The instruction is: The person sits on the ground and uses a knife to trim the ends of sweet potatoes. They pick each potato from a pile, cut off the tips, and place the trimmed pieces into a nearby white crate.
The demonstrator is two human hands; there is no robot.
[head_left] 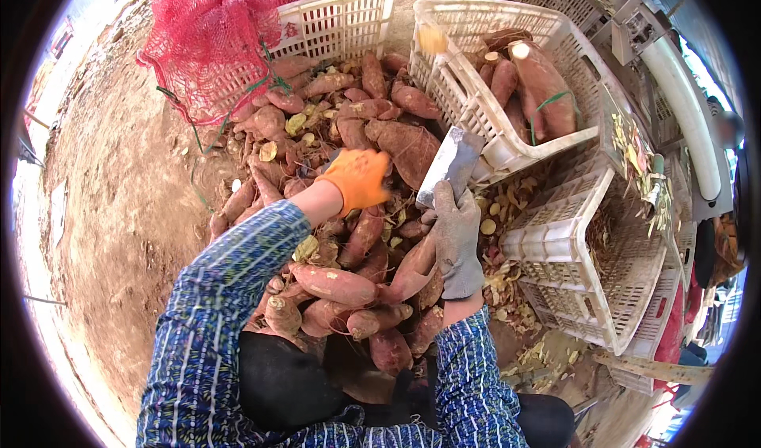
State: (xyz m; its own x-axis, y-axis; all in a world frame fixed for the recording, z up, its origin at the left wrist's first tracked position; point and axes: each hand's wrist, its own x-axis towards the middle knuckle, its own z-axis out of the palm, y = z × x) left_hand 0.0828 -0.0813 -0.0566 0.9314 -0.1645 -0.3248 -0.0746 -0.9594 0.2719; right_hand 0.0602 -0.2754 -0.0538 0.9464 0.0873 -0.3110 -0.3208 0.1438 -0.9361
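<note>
My left hand (361,180), in an orange glove, is over the middle of a heap of sweet potatoes (337,285). Motion smears its fingers, so I cannot tell whether they hold anything. My right hand (458,238), in a grey glove, is closed around a cleaver (452,163). Its broad grey blade points up and away from me, and the glove hides the handle. A large reddish-brown sweet potato (406,151) lies between the left hand and the blade. Yellow cut slices (296,124) are scattered over the heap.
A white plastic crate (491,151) at the far right holds large sweet potatoes (547,91). A yellowish blur (432,40) shows at its left wall. More crates (555,242) lie tipped at the right. Red mesh netting (214,44) drapes over another crate (337,24) at the back left.
</note>
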